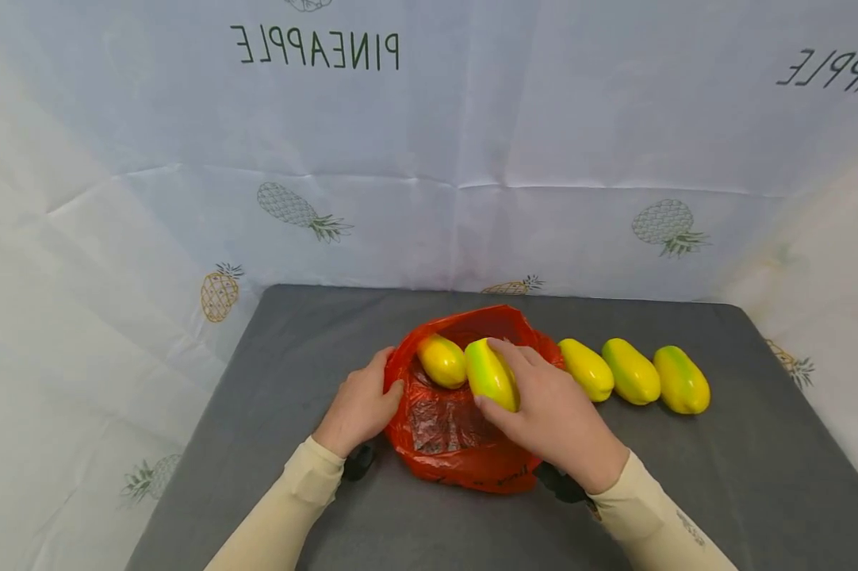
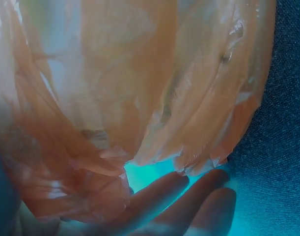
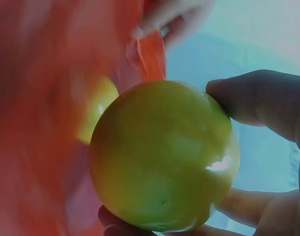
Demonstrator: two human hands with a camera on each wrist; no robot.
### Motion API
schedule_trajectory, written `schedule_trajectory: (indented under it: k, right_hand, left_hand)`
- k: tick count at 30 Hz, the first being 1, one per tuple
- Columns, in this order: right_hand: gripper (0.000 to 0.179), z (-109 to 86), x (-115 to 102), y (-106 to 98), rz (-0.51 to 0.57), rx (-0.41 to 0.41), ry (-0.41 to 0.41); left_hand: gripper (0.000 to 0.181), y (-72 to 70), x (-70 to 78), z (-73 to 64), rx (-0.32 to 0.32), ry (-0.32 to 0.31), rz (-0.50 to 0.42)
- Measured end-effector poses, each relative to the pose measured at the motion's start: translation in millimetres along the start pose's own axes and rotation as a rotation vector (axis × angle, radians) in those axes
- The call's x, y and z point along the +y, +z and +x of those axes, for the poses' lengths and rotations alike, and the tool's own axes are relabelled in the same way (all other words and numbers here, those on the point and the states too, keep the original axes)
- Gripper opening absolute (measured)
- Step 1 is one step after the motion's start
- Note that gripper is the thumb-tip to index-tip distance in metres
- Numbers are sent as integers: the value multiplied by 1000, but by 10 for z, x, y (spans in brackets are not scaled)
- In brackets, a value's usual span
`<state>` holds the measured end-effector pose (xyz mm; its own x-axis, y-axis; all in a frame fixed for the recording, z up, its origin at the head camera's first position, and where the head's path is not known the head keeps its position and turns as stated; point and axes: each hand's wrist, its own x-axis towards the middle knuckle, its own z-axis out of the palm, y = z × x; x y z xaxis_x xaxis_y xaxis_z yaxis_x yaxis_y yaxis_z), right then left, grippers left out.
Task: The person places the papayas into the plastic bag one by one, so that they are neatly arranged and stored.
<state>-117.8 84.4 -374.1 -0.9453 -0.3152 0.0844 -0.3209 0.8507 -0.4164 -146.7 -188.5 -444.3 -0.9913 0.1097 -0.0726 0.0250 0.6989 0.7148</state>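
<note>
A red plastic bag (image 1: 446,424) lies on the grey table with its mouth spread open. At its left rim my left hand (image 1: 363,403) pinches the plastic between thumb and fingers; the left wrist view shows the bag's wrinkled side (image 2: 130,88) above the fingertips. My right hand (image 1: 553,408) grips a glossy yellow-green papaya (image 1: 490,374) over the bag's opening. In the right wrist view, thumb and fingers wrap the papaya's (image 3: 162,157) round end. Another yellow papaya (image 1: 442,361) is inside the bag, just left of the held one.
To the right of the bag, three more papayas, a near one (image 1: 587,370), a middle one (image 1: 632,372) and a far right one (image 1: 681,380), lie in a row on the grey table (image 1: 686,492). A white pineapple-print cloth (image 1: 457,135) hangs behind.
</note>
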Motion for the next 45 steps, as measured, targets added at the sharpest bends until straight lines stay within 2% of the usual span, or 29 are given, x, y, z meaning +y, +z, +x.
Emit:
schedule_trajectory:
  k: [9,21,28,45]
  right_hand:
    - [76,46,-259,427,0,-52,-44]
    - [74,80,-438,791,41,-69,-43]
    - [73,78,-447,892,8,-47,-61]
    - [74,112,-436,982,2,-57,-57]
  left_hand:
    - [60,-9,38,-24,27,18,26]
    - [63,-44,70,-30,22,14,-5]
    - [66,-52,75,-29,29,3,-1]
    - [66,-40,83,-56,23,7,28]
